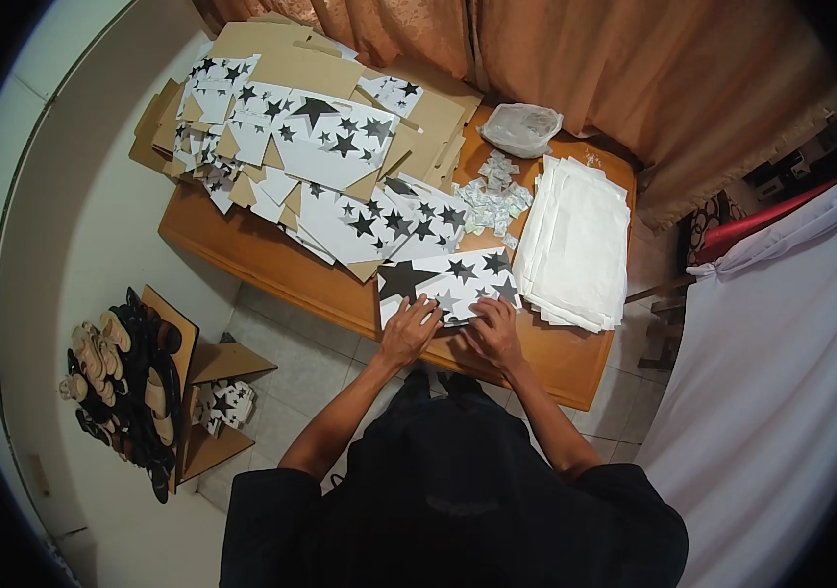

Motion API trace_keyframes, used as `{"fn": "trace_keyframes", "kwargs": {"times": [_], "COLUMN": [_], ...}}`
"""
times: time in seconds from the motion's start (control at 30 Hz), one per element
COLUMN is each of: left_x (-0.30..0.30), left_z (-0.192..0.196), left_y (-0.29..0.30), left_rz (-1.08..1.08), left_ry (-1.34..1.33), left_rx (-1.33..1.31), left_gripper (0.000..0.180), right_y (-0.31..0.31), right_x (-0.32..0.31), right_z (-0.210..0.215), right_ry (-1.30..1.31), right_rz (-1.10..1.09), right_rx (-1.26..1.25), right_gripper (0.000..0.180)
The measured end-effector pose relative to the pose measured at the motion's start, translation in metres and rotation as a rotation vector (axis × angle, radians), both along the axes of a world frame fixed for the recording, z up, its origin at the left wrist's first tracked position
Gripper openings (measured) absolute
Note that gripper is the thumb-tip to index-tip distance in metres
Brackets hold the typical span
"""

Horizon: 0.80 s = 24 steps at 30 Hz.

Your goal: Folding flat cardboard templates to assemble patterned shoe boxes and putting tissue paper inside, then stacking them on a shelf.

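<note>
A flat white cardboard sheet printed with black stars (453, 279) lies at the near edge of the wooden table (242, 260). My left hand (411, 328) presses its lower left part, fingers spread. My right hand (493, 330) rests on its lower right edge, fingers bent against the card. Both hands lie close together on the sheet.
A big pile of star-printed and brown cardboard blanks (301, 137) covers the table's far left. A stack of white paper sheets (575, 240) sits right, small sachets (492, 201) and a clear plastic bag (521, 127) behind. A shoe rack (134, 387) stands on the floor left; white cloth (771, 392) hangs right.
</note>
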<state>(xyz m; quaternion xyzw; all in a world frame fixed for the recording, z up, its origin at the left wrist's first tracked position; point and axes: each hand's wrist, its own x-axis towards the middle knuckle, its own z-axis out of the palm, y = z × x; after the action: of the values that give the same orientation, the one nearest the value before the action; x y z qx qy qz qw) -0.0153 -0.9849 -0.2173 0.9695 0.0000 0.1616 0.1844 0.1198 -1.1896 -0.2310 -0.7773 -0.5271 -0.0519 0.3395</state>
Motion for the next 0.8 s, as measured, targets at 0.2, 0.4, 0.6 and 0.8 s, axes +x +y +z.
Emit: {"fn": "trace_keyframes", "kwargs": {"times": [0.2,0.4,0.6,0.8], "left_x": [0.009,0.004,0.006,0.005], "left_z": [0.012,0.007,0.001,0.007], "left_y": [0.007,0.001,0.005,0.007], "left_rz": [-0.025,-0.026,-0.008,-0.025], "left_ry": [-0.016,0.002,-0.005,0.017], "left_rx": [0.014,0.007,0.054,0.074], "left_gripper": [0.029,0.029,0.029,0.027], "right_y": [0.002,0.004,0.009,0.01], "right_x": [-0.005,-0.014,-0.019,-0.02], "right_z": [0.013,0.004,0.011,0.004], "right_ry": [-0.094,-0.08,-0.063,-0.087], "right_rz": [-0.004,-0.048,-0.045,-0.058], "right_rx": [-0.061,-0.093,-0.069,-0.09], "right_gripper": [0.026,0.03,0.035,0.035]}}
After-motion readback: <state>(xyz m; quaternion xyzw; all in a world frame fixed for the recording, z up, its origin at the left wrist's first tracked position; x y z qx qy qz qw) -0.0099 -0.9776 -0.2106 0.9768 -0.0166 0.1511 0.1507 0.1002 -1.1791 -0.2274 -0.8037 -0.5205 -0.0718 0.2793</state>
